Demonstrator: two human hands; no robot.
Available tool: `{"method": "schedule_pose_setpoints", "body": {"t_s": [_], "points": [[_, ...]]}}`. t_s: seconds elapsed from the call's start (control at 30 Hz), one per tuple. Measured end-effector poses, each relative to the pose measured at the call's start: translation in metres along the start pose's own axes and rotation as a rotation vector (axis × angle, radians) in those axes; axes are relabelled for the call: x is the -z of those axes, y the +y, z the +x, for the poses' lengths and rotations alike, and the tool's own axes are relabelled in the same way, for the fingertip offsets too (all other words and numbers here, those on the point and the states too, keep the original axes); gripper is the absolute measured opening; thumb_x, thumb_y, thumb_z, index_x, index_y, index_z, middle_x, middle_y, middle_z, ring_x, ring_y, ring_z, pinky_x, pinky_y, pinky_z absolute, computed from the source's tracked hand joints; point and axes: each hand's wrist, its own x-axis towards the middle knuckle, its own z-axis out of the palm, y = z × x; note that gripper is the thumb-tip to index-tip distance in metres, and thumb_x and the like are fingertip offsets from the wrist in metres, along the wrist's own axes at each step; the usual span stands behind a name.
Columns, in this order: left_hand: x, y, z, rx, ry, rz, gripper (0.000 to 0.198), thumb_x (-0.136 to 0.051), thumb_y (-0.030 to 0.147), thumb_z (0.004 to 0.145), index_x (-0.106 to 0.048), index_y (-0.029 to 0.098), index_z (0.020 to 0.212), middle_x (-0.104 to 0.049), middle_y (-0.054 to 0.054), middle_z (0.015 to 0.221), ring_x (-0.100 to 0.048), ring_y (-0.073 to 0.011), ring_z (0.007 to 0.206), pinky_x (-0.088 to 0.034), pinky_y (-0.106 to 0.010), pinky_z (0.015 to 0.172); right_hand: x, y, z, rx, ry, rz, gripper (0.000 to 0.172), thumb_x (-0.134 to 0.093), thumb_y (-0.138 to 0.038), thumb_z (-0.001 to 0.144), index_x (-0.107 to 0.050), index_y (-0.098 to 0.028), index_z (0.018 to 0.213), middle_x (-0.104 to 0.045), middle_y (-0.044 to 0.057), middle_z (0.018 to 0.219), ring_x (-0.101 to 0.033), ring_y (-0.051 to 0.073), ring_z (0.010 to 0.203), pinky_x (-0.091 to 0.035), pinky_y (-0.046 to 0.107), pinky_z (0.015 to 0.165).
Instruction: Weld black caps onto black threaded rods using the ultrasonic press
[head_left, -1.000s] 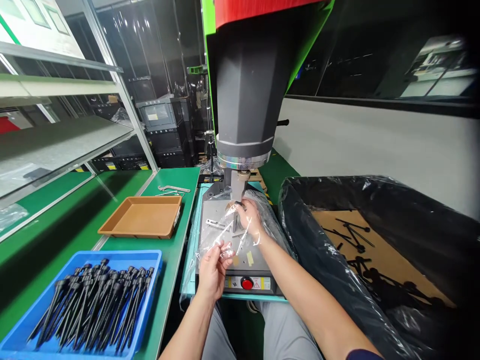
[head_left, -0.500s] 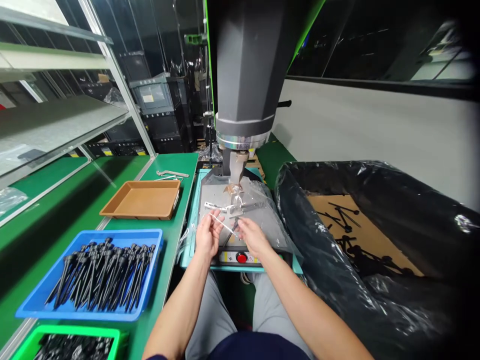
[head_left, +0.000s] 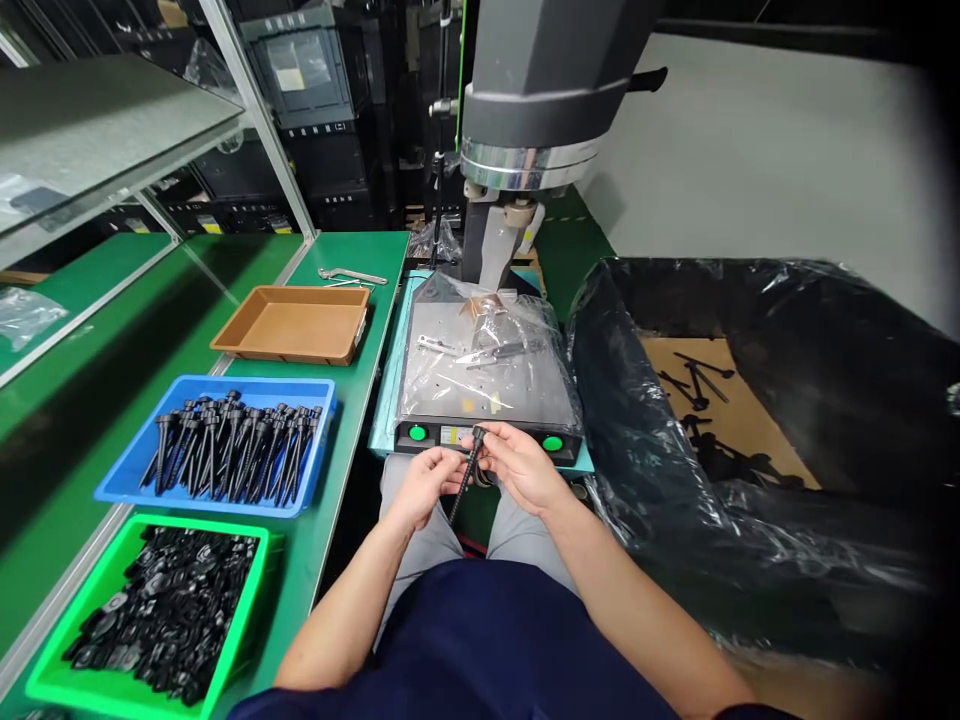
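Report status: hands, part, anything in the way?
Left hand and right hand both grip one black pin. Pin held just in front of the press. Plastic sheet drapes its plate.

We see one slim black pin (head_left: 464, 478) with a knobbed head, pinched between our left hand (head_left: 426, 482) and right hand (head_left: 523, 468). It is tilted, with its head up by the right fingertips and its tapered tip down beside the left.

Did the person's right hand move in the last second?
Yes. The right hand came back from under the press horn toward the person; it now sits before the front panel, holding a black pin with the left hand.
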Motion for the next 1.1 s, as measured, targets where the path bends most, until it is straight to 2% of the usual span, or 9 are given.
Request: {"method": "schedule_pose_setpoints", "body": {"t_s": [0.13,0.27,0.57,0.9,1.03,1.1], "points": [[-0.002,-0.009,-0.020,-0.101,-0.016,0.064,0.035,-0.079,0.041,0.070,-0.064,0.013,0.085,-0.068,-0.005,0.071,-0.064,-0.0146,0.066,-0.048,-0.027,0.066,-0.003,0.005,-0.003,-0.004,0.025,-0.021,0.035,-0.078,-0.042,0.074,-0.065,-0.018,0.096,-0.069,0.005,0.088,-0.059,0.014,0.075,-0.045,0.027,0.062],[-0.004,-0.014,-0.025,-0.098,0.002,0.041,0.035,-0.081,0.038,0.067,-0.063,0.012,0.082,-0.065,-0.003,0.064,-0.061,-0.0129,0.058,-0.046,-0.026,0.061,-0.006,0.008,-0.006,-0.018,0.030,-0.015,0.035,-0.078,-0.042,0.074,-0.065,-0.018,0.096,-0.069,0.005,0.088,-0.058,0.013,0.071,-0.045,0.026,0.061],[-0.010,-0.014,-0.034,-0.050,0.024,-0.028,0.040,-0.084,0.042,0.063,-0.063,0.011,0.079,-0.067,-0.005,0.064,-0.061,-0.0128,0.056,-0.046,-0.025,0.058,-0.010,0.011,-0.011,-0.031,0.032,-0.009,0.037,-0.080,-0.042,0.072,-0.064,-0.019,0.096,-0.069,0.004,0.088,-0.059,0.014,0.071,-0.046,0.027,0.062],[-0.002,-0.022,-0.040,-0.065,0.035,-0.053,0.039,-0.084,0.041,0.063,-0.064,0.012,0.080,-0.068,-0.005,0.066,-0.063,-0.0137,0.060,-0.047,-0.026,0.062,-0.018,0.018,-0.014,-0.015,0.008,-0.089,0.037,-0.079,-0.041,0.073,-0.063,-0.019,0.097,-0.069,0.005,0.086,-0.060,0.014,0.072,-0.045,0.028,0.065],[0.001,-0.025,-0.049,-0.074,0.051,-0.147,0.041,-0.082,0.042,0.066,-0.065,0.012,0.088,-0.070,-0.008,0.079,-0.066,-0.0156,0.068,-0.052,-0.029,0.069,-0.022,0.027,-0.017,-0.022,-0.020,-0.183,0.036,-0.078,-0.043,0.073,-0.064,-0.019,0.097,-0.068,0.003,0.080,-0.058,0.014,0.069,-0.046,0.029,0.065],[0.003,-0.026,-0.054,-0.052,0.074,-0.221,0.044,-0.080,0.045,0.068,-0.064,0.012,0.091,-0.070,-0.009,0.084,-0.066,-0.0154,0.068,-0.053,-0.029,0.068,-0.025,0.035,-0.020,-0.059,-0.041,-0.186,0.035,-0.079,-0.043,0.073,-0.064,-0.020,0.094,-0.066,0.002,0.077,-0.056,0.014,0.065,-0.046,0.029,0.061]]}}
